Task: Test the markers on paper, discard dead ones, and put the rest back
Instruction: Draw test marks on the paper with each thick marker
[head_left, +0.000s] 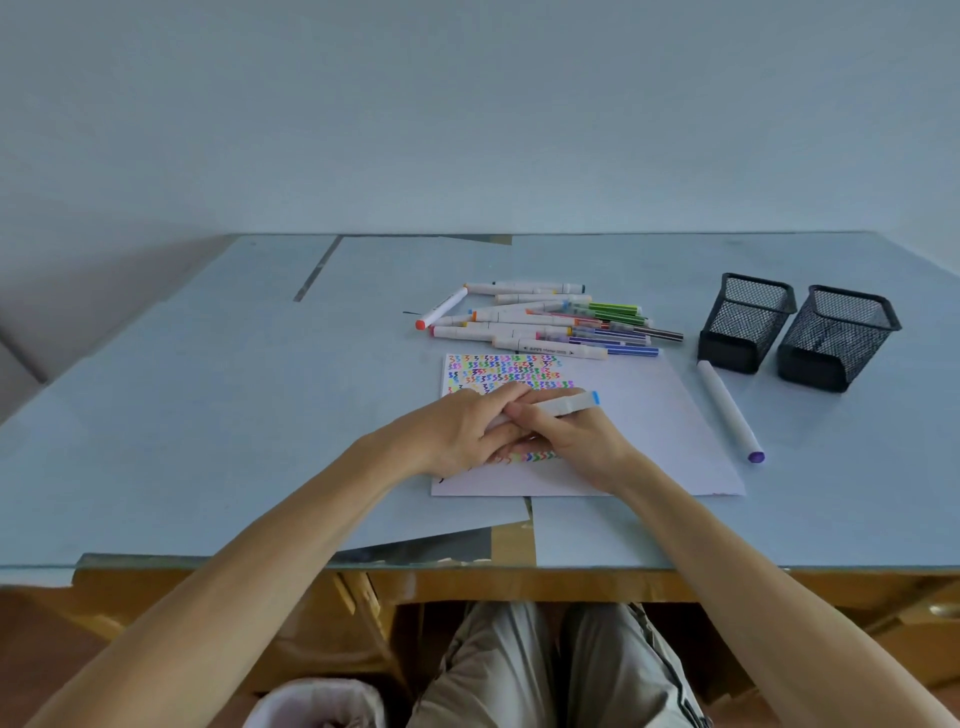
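Your right hand (566, 441) has its fingers (524, 415) curled round the barrel of the blue-capped marker (563, 404), and your left hand (457, 434) pinches its other end, both over the paper (649, 415). Judge it light, stiff and smooth, so hold mid-barrel and pull the cap straight. At 12 o'clock lies the marker pile (545, 319). At 2 o'clock stand two mesh cups (795, 330), a purple-tipped marker (730, 410) nearer at 3, all on the table (208, 415).
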